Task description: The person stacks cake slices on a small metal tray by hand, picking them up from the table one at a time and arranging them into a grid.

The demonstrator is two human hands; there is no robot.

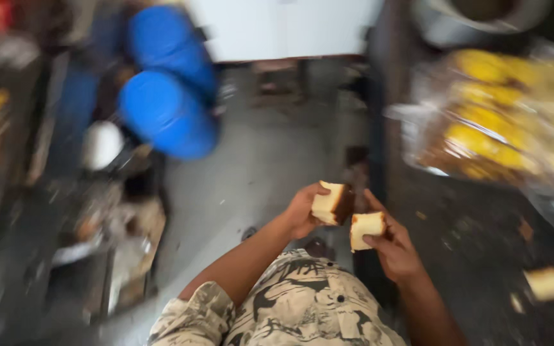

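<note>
Left hand (302, 210) grips a brown-crusted cake slice (329, 204); right hand (394, 247) pinches a paler cake piece (367, 229) just beside it. Grey floor (251, 166) spreads at twelve o'clock, blue drums (168, 112) at ten, dark counter (482, 237) at three.

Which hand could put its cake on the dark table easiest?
Probably the right hand: its cake piece is right beside the dark table. The left hand holds its cake farther away.

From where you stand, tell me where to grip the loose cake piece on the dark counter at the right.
Take the loose cake piece by its two short sides, coming straight down from above. It lies flat on the dark counter, apart from other things, so nothing blocks its sides. Both hands already hold cake: left hand, right hand.
</note>
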